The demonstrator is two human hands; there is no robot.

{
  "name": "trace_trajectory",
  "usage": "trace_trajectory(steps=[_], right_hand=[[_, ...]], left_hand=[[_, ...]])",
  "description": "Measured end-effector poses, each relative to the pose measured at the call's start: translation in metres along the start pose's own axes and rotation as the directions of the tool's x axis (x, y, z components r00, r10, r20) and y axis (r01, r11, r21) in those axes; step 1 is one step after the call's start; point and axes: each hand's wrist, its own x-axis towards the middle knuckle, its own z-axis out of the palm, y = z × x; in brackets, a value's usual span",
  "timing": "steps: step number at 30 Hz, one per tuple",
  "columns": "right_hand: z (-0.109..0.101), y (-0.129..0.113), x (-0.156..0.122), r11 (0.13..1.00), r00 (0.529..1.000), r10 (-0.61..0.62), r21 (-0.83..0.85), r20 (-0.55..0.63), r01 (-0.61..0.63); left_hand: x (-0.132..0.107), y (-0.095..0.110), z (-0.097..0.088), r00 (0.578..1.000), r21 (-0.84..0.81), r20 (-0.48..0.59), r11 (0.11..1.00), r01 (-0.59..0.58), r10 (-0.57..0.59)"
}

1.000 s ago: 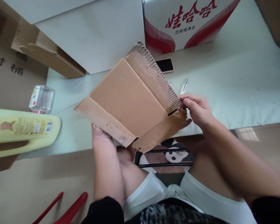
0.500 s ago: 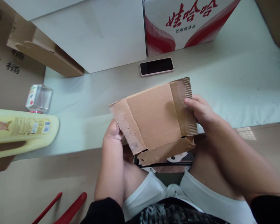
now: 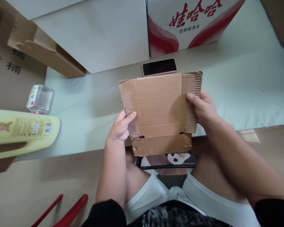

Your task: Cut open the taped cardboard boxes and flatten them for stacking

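Note:
A creased piece of brown cardboard (image 3: 159,104) is held up over my lap, with torn corrugated edges at its left and right sides and a narrow flap along the bottom. My left hand (image 3: 121,126) grips its left edge, thumb on the front face and the other fingers mostly hidden behind. On the opposite edge, my right hand (image 3: 203,107) pinches the cardboard with the thumb in front; its remaining fingers are out of sight behind it. Just beyond the cardboard's top edge lies a phone (image 3: 159,67) with a dark screen.
On the pale green surface (image 3: 248,94) stand a white box (image 3: 97,37) and a red-and-white carton (image 3: 194,28). To the left are a clear bottle (image 3: 40,98), a yellow bottle (image 3: 26,132) and brown boxes (image 3: 47,60). Red strips (image 3: 73,209) show low at left.
The cardboard has turned more level and shifted slightly up and right. My left thumb has come round onto its front face. The right hand has risen a little, still holding.

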Motion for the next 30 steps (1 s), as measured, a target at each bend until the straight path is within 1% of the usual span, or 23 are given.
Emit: trace_trajectory(steps=[2,4,6,7,9,11,12,14,15,18,20,22,23,25,27,29,30], right_hand=[[0.005,-0.005,0.0,0.996,0.998,-0.034,0.086,-0.056,0.038],[0.008,-0.009,0.001,0.987,0.995,-0.056,0.144,-0.08,0.067],[0.006,-0.009,0.003,0.989,0.992,-0.055,0.132,-0.111,0.07],[0.003,-0.009,0.005,0.992,0.991,-0.052,0.106,-0.121,0.065],[-0.003,-0.007,0.01,0.996,0.989,-0.046,0.066,-0.139,0.056],[-0.008,-0.004,0.014,0.995,0.985,-0.045,0.076,-0.169,0.059],[-0.01,-0.003,0.015,0.994,0.984,-0.043,0.095,-0.175,0.06],[-0.009,0.0,0.014,0.99,0.989,-0.032,0.133,-0.148,0.052],[-0.005,0.001,0.011,0.989,0.994,-0.021,0.145,-0.111,0.037],[0.014,0.006,-0.005,0.987,0.996,0.055,0.145,0.073,-0.065],[0.03,0.009,-0.02,0.981,0.966,0.12,0.121,0.228,-0.15],[0.045,0.012,-0.034,0.974,0.926,0.168,0.086,0.339,-0.208],[0.052,0.012,-0.04,0.97,0.915,0.192,0.076,0.355,-0.233],[0.063,0.01,-0.05,0.954,0.911,0.248,0.08,0.329,-0.289],[0.067,0.006,-0.058,0.933,0.902,0.301,0.098,0.308,-0.345],[0.059,0.001,-0.066,0.932,0.901,0.311,0.09,0.303,-0.352],[0.05,-0.002,-0.07,0.936,0.904,0.308,0.075,0.297,-0.344]], left_hand=[[0.001,0.0,0.0,1.0,0.005,-0.005,1.0,-0.029,0.029],[0.001,0.002,0.0,0.998,0.003,-0.025,0.999,-0.053,0.053],[0.003,0.003,-0.002,0.994,-0.017,-0.073,0.997,-0.08,0.079],[0.004,0.004,-0.004,0.988,-0.037,-0.113,0.993,-0.11,0.105],[0.007,0.007,-0.011,0.957,-0.09,-0.216,0.972,-0.217,0.194],[0.013,0.011,-0.021,0.908,-0.146,-0.317,0.932,-0.331,0.273],[0.016,0.012,-0.028,0.888,-0.174,-0.357,0.913,-0.369,0.291],[0.022,0.015,-0.04,0.859,-0.221,-0.425,0.888,-0.404,0.285],[0.024,0.015,-0.045,0.849,-0.241,-0.456,0.881,-0.408,0.268],[0.028,0.014,-0.054,0.83,-0.304,-0.523,0.867,-0.395,0.195],[0.028,0.013,-0.053,0.831,-0.345,-0.535,0.859,-0.377,0.15],[0.028,0.011,-0.049,0.845,-0.363,-0.519,0.862,-0.354,0.128],[0.027,0.01,-0.046,0.855,-0.361,-0.505,0.872,-0.332,0.117],[0.026,0.008,-0.04,0.878,-0.344,-0.471,0.897,-0.277,0.091],[0.024,0.008,-0.035,0.903,-0.337,-0.425,0.913,-0.229,0.069],[0.022,0.009,-0.033,0.925,-0.356,-0.376,0.913,-0.2,0.056],[0.02,0.011,-0.033,0.933,-0.373,-0.357,0.908,-0.189,0.048]])
